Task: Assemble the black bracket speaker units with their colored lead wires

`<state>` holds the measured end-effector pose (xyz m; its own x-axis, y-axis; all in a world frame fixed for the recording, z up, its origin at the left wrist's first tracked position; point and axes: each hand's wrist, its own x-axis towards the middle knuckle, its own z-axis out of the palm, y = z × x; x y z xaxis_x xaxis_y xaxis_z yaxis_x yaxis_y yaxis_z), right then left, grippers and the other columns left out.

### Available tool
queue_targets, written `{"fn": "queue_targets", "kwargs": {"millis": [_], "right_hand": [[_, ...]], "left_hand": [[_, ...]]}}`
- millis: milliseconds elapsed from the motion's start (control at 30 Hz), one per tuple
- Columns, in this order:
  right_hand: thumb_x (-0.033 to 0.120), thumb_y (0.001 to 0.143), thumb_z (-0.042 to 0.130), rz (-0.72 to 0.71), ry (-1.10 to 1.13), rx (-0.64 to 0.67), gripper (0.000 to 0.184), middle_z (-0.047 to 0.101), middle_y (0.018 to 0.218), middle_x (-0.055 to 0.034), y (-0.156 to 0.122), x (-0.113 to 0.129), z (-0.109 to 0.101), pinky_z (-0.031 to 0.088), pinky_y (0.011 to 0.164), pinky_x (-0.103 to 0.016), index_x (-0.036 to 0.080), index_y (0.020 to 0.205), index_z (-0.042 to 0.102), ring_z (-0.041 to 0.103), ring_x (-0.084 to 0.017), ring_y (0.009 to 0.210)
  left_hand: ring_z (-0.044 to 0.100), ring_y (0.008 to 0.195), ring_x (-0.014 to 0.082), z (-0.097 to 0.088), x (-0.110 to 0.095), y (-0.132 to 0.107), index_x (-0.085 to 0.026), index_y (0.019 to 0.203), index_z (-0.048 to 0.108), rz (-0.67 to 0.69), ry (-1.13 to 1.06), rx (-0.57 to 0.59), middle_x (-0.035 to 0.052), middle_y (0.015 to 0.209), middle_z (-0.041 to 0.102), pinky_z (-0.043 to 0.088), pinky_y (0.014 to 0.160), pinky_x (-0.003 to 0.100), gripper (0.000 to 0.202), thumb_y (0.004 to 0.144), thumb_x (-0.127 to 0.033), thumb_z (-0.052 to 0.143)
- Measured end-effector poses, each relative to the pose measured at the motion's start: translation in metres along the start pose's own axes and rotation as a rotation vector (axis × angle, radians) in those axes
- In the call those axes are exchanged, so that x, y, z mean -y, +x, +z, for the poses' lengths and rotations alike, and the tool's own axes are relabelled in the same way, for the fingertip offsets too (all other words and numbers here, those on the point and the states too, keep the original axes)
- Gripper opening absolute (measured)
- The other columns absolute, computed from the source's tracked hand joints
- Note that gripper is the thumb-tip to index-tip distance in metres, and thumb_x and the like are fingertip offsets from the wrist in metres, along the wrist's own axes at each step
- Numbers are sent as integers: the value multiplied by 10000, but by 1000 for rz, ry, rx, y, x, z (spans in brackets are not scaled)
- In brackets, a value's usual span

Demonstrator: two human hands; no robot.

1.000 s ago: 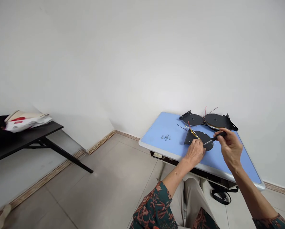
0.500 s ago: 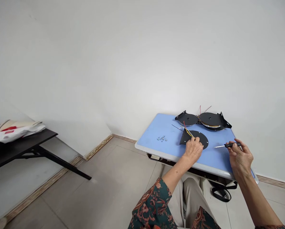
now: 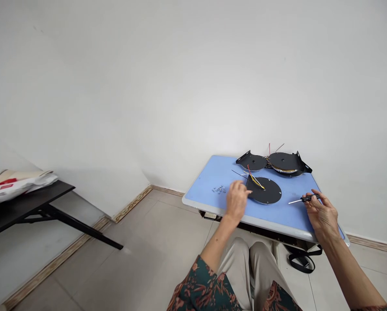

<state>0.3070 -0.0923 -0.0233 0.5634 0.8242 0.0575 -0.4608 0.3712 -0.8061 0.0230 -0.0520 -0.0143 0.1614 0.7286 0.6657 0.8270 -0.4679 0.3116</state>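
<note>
My right hand (image 3: 323,214), over the table's right side, is closed on a small screwdriver (image 3: 310,198); its black handle lies in the fingers and the thin metal shaft points left. My left hand (image 3: 237,201) is slightly blurred at the left edge of a round black plate (image 3: 267,192). Its thumb stands apart from the fingers, and nothing shows in it. Red, yellow, white and black wires (image 3: 255,180) come up from the plate, which has small screws along its rim. Several loose small screws (image 3: 219,189) lie just left of that hand.
Similar black plates with brackets (image 3: 284,161) and wires sit at the back of the blue table (image 3: 201,183), near the white wall. A black table (image 3: 31,201) with a white and red bag (image 3: 21,185) stands at left. Below the blue table hangs a black strap (image 3: 301,262).
My left hand has left the top of the round plate and moved left, toward the loose screws. My right hand, still with the screwdriver, has shifted slightly left.
</note>
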Motion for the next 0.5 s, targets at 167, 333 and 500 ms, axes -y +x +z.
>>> {"fn": "queue_targets", "kwargs": {"millis": [167, 333, 500], "right_hand": [[297, 470, 1000, 16, -12, 10, 593, 703, 840, -23, 2, -2, -1, 592, 635, -237, 168, 983, 730, 685, -151, 774], [291, 458, 1001, 17, -11, 16, 599, 701, 829, -22, -1, 0, 1, 582, 635, -229, 162, 975, 727, 686, -151, 780], [269, 473, 985, 36, -18, 10, 573, 707, 815, -24, -3, 2, 3, 567, 613, -224, 161, 976, 733, 685, -145, 749]], "left_hand": [[558, 1181, 308, -29, 86, -20, -166, 829, 699, -261, 75, -181, 150, 1195, 652, 494, 1014, 495, 65, 881, -197, 724], [552, 1197, 316, -30, 113, -27, -178, 815, 735, -272, 58, -84, 150, 1235, 649, 485, 1029, 493, 40, 851, -189, 748], [543, 1224, 318, -24, 113, -28, -200, 828, 748, -249, 58, -73, 139, 1252, 647, 475, 1044, 490, 18, 841, -189, 746]]}}
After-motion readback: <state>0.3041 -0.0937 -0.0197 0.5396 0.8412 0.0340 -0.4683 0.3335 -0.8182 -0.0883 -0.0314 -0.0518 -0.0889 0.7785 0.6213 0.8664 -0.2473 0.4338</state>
